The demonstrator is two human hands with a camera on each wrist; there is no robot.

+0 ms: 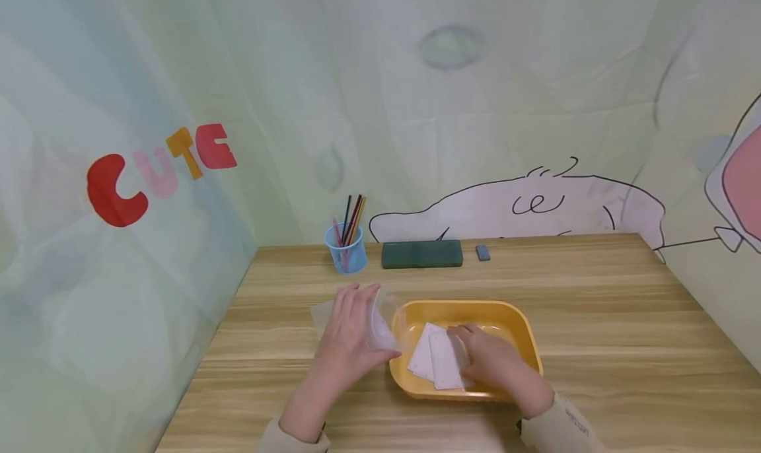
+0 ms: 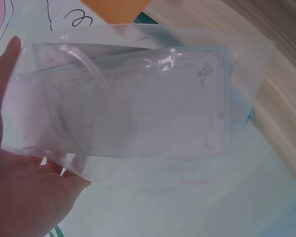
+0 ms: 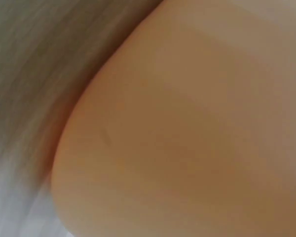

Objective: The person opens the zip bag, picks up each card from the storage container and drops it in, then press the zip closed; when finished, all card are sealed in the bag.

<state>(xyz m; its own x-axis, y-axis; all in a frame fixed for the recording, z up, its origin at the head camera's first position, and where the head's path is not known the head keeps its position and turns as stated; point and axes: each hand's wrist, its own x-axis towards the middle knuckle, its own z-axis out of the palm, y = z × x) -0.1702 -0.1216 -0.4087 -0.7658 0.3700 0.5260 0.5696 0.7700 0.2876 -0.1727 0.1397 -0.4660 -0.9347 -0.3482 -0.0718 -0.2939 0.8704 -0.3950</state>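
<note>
My left hand [image 1: 351,327] grips a clear plastic bag [image 1: 386,317] by its mouth, left of a yellow plastic basin [image 1: 517,314]. Lined cards with a floral border [image 2: 148,108] lie inside the bag, overlapping, as the left wrist view shows. My right hand [image 1: 493,360] reaches into the basin, its fingers and thumb pinching the right side of a white card [image 1: 444,364]. Another white card [image 1: 421,357] fans out from beneath it to the left. The basin's wall [image 3: 182,123] fills most of the right wrist view, hiding the right fingers there.
At the back of the wooden table [image 1: 594,308] stands a blue cup [image 1: 349,258] of pencils. A dark green case [image 1: 422,255] and a small blue eraser-like block [image 1: 483,253] lie beside it. Printed curtains [image 1: 357,109] enclose the back and sides.
</note>
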